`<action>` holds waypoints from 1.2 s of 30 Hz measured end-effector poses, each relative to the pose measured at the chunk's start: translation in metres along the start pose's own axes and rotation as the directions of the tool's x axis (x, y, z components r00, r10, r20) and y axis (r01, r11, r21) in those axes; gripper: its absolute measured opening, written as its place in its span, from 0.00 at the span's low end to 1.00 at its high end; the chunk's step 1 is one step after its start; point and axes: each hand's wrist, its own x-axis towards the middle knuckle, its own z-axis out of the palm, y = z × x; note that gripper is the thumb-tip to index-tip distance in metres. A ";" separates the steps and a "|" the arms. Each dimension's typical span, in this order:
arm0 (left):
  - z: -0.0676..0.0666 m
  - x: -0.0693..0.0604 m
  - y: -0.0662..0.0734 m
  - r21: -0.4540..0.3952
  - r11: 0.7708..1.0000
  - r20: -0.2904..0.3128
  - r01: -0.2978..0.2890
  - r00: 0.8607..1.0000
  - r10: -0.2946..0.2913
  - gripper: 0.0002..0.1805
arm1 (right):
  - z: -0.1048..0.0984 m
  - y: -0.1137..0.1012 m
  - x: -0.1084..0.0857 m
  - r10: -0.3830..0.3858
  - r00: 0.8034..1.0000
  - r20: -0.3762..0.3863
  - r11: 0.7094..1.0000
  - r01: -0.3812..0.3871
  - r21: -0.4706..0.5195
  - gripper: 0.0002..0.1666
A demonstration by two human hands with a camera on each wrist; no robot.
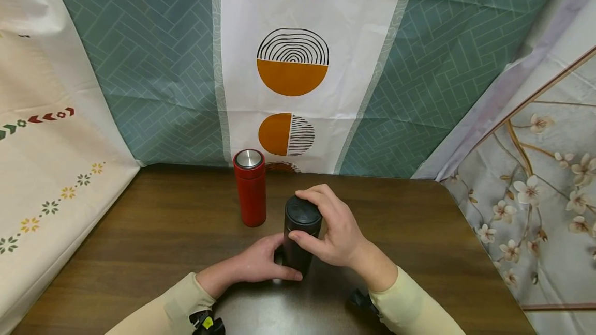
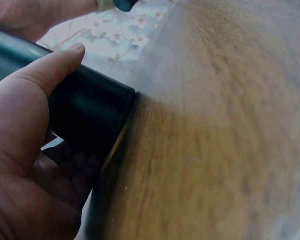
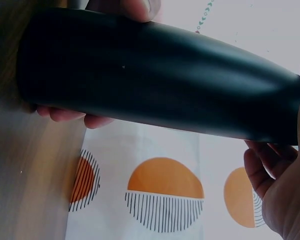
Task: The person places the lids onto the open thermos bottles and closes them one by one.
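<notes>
A black thermos flask [image 1: 295, 252] stands upright on the table, topped by a round black lid [image 1: 303, 211]. Low on its body, my left hand [image 1: 261, 261] grips it, thumb on the near side and fingers round the far side. My right hand [image 1: 339, 234] holds the top from the right, its thumb and fingers spread round the lid. In the left wrist view the base of the flask [image 2: 92, 102] meets the tabletop. The right wrist view has the smooth dark body of the flask [image 3: 160, 75] between both hands.
Behind and left of the black flask stands a red thermos flask [image 1: 252, 198] with a silver-topped lid. The brown wooden table [image 1: 153, 242] ends at a patterned cloth [image 1: 163, 66] at the back. More printed cloths hang at the left and right.
</notes>
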 end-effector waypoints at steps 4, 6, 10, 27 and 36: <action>0.001 0.000 -0.001 -0.007 1.000 0.001 -0.011 1.000 0.011 0.36 | 0.001 0.000 0.000 0.004 1.000 0.004 1.000 -0.004 0.004 0.39; 0.001 0.001 -0.001 -0.008 1.000 0.001 -0.018 1.000 0.018 0.36 | 0.001 0.000 0.000 0.005 1.000 0.004 1.000 -0.005 0.006 0.39; 0.001 0.000 -0.002 -0.008 1.000 0.001 -0.019 1.000 0.019 0.36 | 0.001 -0.001 -0.001 0.008 1.000 0.006 1.000 -0.009 0.011 0.38; -0.001 0.001 0.000 -0.014 1.000 0.001 -0.024 1.000 0.024 0.37 | 0.006 -0.001 -0.003 0.072 0.997 0.037 0.995 -0.075 0.069 0.40; 0.001 0.001 -0.003 0.004 1.000 -0.005 -0.025 1.000 0.025 0.38 | 0.005 -0.002 -0.004 0.087 0.995 0.046 0.994 -0.090 0.068 0.40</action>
